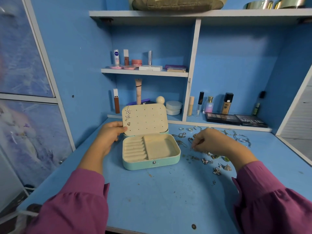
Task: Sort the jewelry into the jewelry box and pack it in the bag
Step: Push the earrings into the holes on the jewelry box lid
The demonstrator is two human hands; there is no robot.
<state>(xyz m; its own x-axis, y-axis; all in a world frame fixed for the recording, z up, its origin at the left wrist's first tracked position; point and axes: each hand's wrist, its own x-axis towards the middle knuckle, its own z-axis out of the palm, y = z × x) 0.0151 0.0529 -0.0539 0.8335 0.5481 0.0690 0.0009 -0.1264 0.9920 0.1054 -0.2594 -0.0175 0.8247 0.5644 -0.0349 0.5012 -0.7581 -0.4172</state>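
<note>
A flat blue-painted wooden desk [165,196] is stretching from near to far, with white-edged blue shelves [145,72] rising at its far side. On the small middle shelf a white lip-balm stick with a blue round logo [116,57] is standing at the left, beside a round pink jar [137,62]. Lower down, a round white cream jar [173,107] is sitting near the white divider. To the far right, a brown foundation bottle with a black cap [227,103] is standing behind two flat black eyeshadow palettes [236,120].

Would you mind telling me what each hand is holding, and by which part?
The left hand holds the jewelry box lid by its left edge. The right hand pinches a small jewelry piece; which part cannot be told.
</note>
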